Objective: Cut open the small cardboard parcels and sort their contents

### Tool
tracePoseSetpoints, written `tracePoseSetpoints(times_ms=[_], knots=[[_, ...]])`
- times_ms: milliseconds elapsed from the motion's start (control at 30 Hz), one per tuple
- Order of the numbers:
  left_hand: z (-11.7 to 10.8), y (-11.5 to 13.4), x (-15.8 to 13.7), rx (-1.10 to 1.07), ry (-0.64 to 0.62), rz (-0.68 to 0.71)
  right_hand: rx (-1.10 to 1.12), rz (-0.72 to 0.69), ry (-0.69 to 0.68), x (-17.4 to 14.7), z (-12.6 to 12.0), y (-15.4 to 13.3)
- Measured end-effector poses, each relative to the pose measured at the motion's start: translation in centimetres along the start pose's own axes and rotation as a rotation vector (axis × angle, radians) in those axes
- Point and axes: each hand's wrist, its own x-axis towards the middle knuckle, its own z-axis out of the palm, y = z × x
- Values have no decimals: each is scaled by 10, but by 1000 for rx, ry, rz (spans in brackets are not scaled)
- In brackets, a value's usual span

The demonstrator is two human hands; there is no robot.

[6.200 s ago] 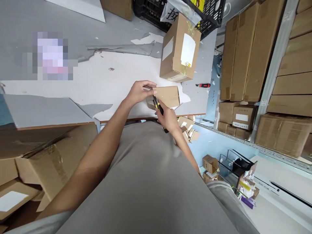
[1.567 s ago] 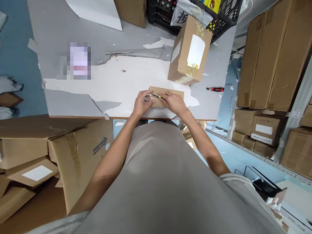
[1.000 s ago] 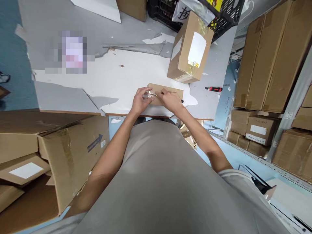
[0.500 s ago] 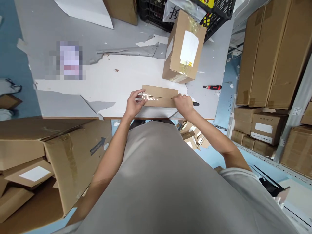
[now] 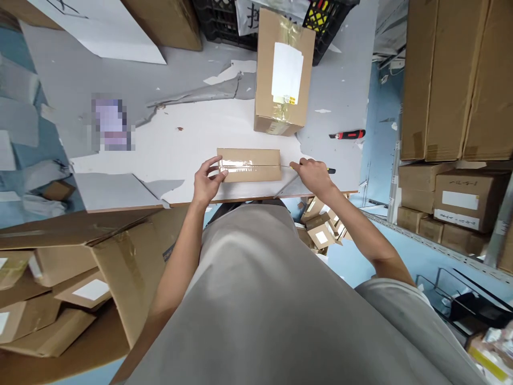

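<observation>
A small, long cardboard box [image 5: 256, 158] lies on the table's near edge, clear shiny tape across the left part of its top seam. My left hand [image 5: 206, 184] grips the box's left end between thumb and fingers. Just off the right end, my right hand [image 5: 315, 175] is closed around a box cutter [image 5: 331, 171]. Only its black-and-yellow handle end and a thin blade tip pointing at the box show; the palm hides the rest.
A taller taped carton [image 5: 264, 69] with a white label stands behind, against a black crate [image 5: 336, 32]. A red-and-black box cutter [image 5: 350, 135] lies to the right. At lower left, a large open carton [image 5: 116, 278] holds several boxes. Shelves with cartons [image 5: 457, 80] stand right.
My right hand has pulled away to the right from the box's right end, so a gap and the blade tip now show. My left hand keeps hold. The camera view has shifted.
</observation>
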Motion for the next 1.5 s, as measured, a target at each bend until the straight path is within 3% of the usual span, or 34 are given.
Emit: tracePoseSetpoints(times_ms=[100,233,400,567,733,967,1033,1200,1367,1500], knots=[[-3,-5,0,-17,31,-10,208,-3,93,3,20,21],[-12,-16,1,-108,91,-23,852,67,268,27,66,25],[-33,-35,3,-209,173,-65,1591,345,212,64,105,-30],[-52,-47,8,-148,223,-105,1830,357,158,69,92,-83],[-37,-53,11,-55,170,-108,1762,339,335,50,63,-92],[21,-48,15,-72,-148,-170,1258,379,445,16,25,-82],[19,-39,16,-49,-207,-117,1136,362,431,11,21,-88],[-12,7,17,-115,-140,11,908,373,446,4,19,-107],[-26,59,16,-73,-289,79,684,454,432,-10,5,-122],[-27,69,19,-75,-352,89,671,349,447,-31,-10,-148]])
